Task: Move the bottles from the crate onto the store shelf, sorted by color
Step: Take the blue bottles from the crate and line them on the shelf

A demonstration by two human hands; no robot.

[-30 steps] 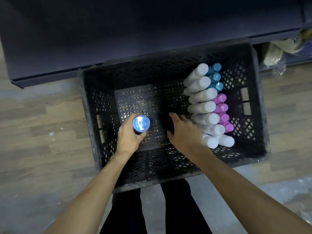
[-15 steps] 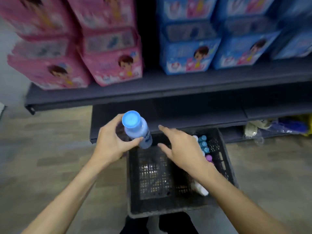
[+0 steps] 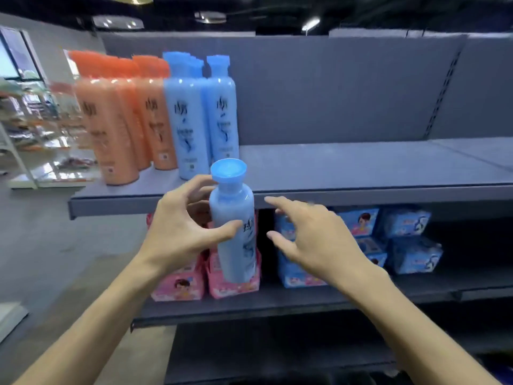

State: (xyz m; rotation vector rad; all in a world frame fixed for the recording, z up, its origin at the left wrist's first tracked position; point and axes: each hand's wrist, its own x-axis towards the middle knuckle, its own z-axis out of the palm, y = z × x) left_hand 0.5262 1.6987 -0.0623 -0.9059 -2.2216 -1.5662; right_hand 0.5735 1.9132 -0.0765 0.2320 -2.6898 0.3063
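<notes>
The left hand [image 3: 180, 232] grasps a blue bottle [image 3: 234, 232] upright, just near of the upper shelf's [image 3: 361, 173] front edge. The right hand [image 3: 313, 240] is spread and empty, just right of the bottle. On the shelf's left end stand blue bottles [image 3: 205, 118] beside orange bottles [image 3: 122, 120]. Pink packs [image 3: 191, 282] and blue packs [image 3: 388, 240] fill the shelf below.

pink packs [image 3: 180, 284] and blue packs [image 3: 408, 254] sit side by side on the lower shelf [image 3: 277, 304]

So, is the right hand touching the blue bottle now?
Apart. In the head view, the right hand is open beside the blue bottle, with a dark gap visible between them.
</notes>
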